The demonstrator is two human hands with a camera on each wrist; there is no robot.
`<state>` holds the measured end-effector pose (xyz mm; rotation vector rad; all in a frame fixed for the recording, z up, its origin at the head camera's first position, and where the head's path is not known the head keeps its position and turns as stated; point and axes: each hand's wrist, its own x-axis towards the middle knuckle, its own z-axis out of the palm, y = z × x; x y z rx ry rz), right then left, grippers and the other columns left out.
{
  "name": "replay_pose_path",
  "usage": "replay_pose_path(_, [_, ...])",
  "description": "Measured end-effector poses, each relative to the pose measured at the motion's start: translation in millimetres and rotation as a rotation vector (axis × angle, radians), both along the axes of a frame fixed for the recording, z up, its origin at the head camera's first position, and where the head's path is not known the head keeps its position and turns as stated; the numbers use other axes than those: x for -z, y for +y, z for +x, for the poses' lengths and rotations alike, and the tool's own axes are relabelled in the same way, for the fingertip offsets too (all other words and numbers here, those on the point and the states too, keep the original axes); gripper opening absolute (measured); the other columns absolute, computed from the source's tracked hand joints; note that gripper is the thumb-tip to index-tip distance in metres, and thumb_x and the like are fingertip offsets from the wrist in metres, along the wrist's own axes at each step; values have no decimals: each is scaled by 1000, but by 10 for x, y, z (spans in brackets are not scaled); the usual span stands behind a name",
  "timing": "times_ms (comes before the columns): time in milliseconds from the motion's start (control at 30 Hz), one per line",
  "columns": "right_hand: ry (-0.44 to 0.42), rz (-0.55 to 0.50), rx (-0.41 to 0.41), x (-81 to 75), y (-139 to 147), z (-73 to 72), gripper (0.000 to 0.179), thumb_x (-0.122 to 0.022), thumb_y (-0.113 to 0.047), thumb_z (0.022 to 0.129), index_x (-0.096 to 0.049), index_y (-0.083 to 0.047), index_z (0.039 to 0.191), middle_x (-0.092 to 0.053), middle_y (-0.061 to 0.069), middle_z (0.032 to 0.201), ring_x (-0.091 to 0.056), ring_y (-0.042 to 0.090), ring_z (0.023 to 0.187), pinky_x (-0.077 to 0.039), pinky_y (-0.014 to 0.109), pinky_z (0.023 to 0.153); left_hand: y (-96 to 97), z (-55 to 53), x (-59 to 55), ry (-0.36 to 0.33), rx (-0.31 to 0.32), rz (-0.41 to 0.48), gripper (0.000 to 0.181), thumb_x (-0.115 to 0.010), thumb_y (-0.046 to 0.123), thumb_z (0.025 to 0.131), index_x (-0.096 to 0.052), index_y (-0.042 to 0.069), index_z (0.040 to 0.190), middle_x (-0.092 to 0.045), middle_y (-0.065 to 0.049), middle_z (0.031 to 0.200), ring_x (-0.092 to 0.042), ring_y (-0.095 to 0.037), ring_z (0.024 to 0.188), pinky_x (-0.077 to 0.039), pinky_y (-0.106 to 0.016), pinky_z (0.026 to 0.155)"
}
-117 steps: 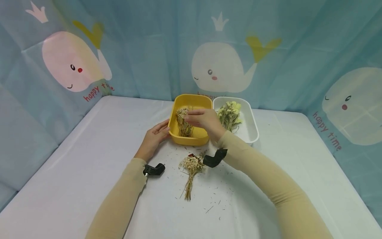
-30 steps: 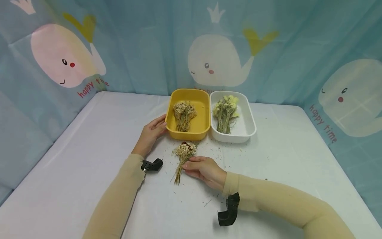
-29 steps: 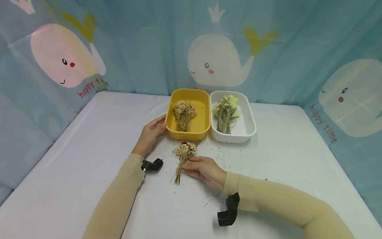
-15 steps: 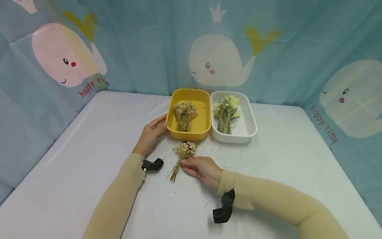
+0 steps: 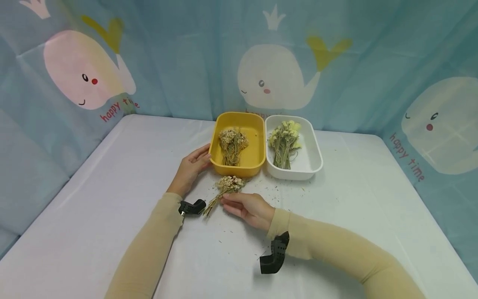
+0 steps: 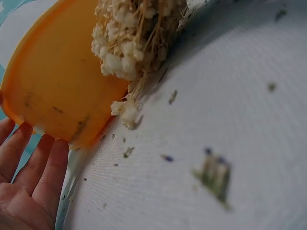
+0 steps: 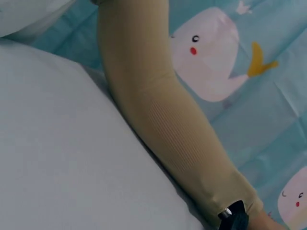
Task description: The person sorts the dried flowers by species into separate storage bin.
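My right hand (image 5: 251,209) pinches the stems of a small bunch of dried flowers (image 5: 229,184), cream-coloured heads tied on straw-like stalks. The bunch slants in front of the yellow bin (image 5: 239,170), heads toward the bin and stem ends toward my left wrist. Against the bin's left side rest the fairly straight fingers of my left hand (image 5: 189,169). In the left wrist view, the left hand (image 6: 33,184) touches the orange-looking bin wall (image 6: 60,76), and the cream flower heads (image 6: 127,48) hang close by. The right wrist view shows a sleeved arm (image 7: 158,105), not the right hand's fingers.
More dried bunches (image 5: 232,145) lie in the yellow bin. Beside it, a white bin (image 5: 310,151) holds yellow-flowered bunches (image 5: 284,141). Plant crumbs (image 5: 276,189) are scattered over the white tablecloth (image 5: 336,199). A whale-print curtain (image 5: 186,74) stands behind the table.
My right hand has come back from over the yellow bin to the bunch on the table and gripped it. The bunch's stems have swung leftward. My left hand has stayed at the bin.
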<state>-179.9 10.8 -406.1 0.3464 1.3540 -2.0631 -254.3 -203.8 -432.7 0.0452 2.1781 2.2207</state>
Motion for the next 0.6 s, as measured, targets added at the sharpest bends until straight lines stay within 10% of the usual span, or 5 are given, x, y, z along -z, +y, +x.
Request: replay_pose_path(600, [42, 39, -14, 77, -196, -104, 27, -62, 2, 95, -61, 9, 121, -71, 4, 90, -72, 13, 81, -61, 32, 95, -2, -6, -6, 22, 21, 16, 58, -61, 27, 101, -41, 12, 153, -44, -9, 156, -47, -25, 141, -53, -19, 102])
